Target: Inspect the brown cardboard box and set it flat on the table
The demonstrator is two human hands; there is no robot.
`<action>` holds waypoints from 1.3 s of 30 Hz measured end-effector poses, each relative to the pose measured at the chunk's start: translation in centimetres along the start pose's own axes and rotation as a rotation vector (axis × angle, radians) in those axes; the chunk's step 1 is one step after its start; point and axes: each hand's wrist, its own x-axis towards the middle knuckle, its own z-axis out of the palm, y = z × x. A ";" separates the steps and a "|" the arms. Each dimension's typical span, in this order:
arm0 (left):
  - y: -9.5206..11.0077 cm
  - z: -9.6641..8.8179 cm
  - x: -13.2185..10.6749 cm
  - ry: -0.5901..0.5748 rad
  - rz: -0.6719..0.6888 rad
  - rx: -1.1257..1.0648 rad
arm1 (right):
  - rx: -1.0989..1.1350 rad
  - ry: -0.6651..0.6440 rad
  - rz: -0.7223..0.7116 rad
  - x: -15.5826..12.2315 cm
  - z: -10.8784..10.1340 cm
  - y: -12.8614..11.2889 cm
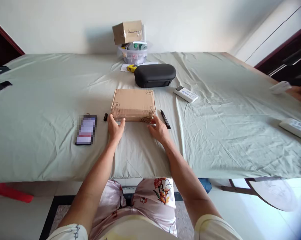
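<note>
1 head-worn view, looking from above the person's own lap, forward and down over a table draped in wrinkled pale-green cloth (215, 143). Pale pink flowered trousers (150, 196) lie near, low in frame; the brown rectangular cardboard box (134, 100) sits farther out, slightly left of and above frame centre. Coverage wide: plain white wall (190, 26) across the top, glossy pale tiled floor (240, 213) low at both sides.
</note>
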 end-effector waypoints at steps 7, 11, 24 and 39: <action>1.0 -1.0 -1.1 0.074 0.102 0.024 | -0.014 0.158 0.063 -0.6 0.0 -1.6; 2.6 -1.1 -2.7 0.116 0.216 -0.041 | -0.001 0.330 0.025 -1.5 -0.2 -3.2; 4.3 -1.0 -4.1 0.119 0.276 0.014 | -0.300 0.428 -0.041 -2.4 1.2 -5.3; 3.2 -2.1 -2.2 0.181 0.355 -0.099 | 0.121 0.487 -0.174 -2.1 0.2 -4.1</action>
